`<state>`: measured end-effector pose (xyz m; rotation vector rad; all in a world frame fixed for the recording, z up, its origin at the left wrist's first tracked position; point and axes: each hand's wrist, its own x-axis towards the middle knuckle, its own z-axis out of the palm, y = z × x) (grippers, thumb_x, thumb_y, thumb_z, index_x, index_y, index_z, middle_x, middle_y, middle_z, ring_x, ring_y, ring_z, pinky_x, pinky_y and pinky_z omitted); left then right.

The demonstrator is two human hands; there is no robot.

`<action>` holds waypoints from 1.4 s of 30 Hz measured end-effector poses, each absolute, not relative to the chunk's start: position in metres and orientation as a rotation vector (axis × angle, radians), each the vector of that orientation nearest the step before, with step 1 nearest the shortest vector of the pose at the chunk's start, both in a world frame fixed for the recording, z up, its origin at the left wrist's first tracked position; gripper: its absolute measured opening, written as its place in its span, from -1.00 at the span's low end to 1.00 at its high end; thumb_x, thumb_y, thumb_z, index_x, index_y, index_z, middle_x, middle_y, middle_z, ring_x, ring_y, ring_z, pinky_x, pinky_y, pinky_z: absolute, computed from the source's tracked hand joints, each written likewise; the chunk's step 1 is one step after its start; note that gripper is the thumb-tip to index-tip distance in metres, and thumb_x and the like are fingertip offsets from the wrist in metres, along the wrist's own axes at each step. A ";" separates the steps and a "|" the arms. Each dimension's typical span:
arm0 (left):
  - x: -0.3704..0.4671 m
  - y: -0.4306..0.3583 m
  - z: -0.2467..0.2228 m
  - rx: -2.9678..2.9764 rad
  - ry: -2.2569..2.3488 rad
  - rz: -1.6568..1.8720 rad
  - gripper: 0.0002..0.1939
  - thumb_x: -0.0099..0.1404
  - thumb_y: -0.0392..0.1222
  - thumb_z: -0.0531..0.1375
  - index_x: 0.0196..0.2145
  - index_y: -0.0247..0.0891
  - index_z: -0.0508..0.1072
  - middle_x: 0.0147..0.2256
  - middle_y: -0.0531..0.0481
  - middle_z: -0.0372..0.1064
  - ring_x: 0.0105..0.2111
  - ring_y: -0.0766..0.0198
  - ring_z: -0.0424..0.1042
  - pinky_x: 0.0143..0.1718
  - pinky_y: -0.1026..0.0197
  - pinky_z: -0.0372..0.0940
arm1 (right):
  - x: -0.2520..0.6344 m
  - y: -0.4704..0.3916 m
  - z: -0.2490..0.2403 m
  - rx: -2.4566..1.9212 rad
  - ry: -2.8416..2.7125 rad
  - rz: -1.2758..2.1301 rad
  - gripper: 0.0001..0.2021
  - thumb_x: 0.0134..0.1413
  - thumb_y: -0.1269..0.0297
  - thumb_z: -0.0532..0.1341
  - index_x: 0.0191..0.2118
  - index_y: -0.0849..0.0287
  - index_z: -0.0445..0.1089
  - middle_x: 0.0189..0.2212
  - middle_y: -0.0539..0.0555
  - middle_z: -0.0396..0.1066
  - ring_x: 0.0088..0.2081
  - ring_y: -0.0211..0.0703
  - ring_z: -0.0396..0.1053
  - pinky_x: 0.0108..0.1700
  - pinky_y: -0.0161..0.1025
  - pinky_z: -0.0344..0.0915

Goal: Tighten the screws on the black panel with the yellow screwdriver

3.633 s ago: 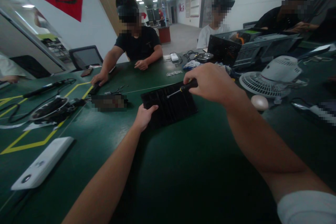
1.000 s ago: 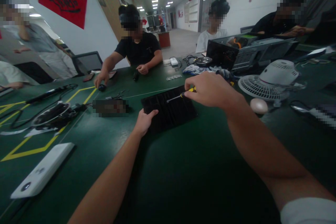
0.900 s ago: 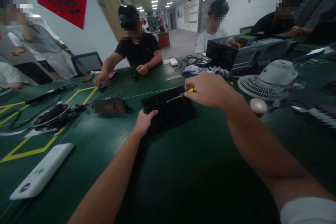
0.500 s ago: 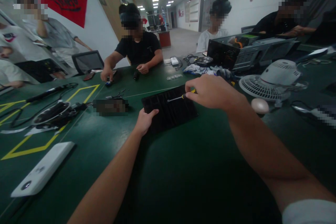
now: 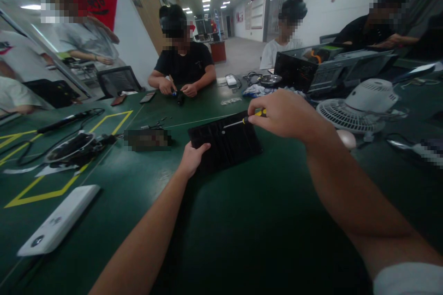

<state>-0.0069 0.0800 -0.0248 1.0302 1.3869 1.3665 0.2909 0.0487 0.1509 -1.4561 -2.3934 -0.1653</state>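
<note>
A flat black panel-like piece (image 5: 238, 143) with ridges lies tilted on the green table in front of me. My left hand (image 5: 193, 156) grips its left edge, thumb on top. In my right hand (image 5: 278, 113), above the panel's right part, is a screwdriver (image 5: 246, 120) with a yellow-and-black handle, pinched between the fingers. Its thin shaft points left over the panel, with the tip just above a small silver round spot (image 5: 223, 132), perhaps a screw head. Whether the tip touches the panel I cannot tell.
A white oblong device (image 5: 60, 219) lies at left, beyond it a cable bundle (image 5: 74, 147) by yellow tape. At right are a white fan (image 5: 367, 101), a rounded pale object (image 5: 346, 139) and an open computer case (image 5: 328, 71). A co-worker (image 5: 183, 62) sits opposite, others around.
My right hand has lifted slightly and shifted right with the screwdriver, baring the silver spot. My left hand keeps its hold. The co-worker opposite has brought both hands together.
</note>
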 end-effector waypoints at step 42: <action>-0.004 0.080 -0.023 1.017 1.370 1.375 -0.48 -0.13 -0.13 0.56 -0.19 -0.25 0.56 -0.23 -0.12 0.63 -0.16 -0.08 0.66 0.05 -0.16 0.55 | 0.274 0.046 0.139 -1.515 -2.330 -0.190 -0.72 0.19 0.27 0.33 -0.03 0.04 0.71 -0.03 0.22 0.66 0.03 0.26 0.54 -0.07 0.02 0.36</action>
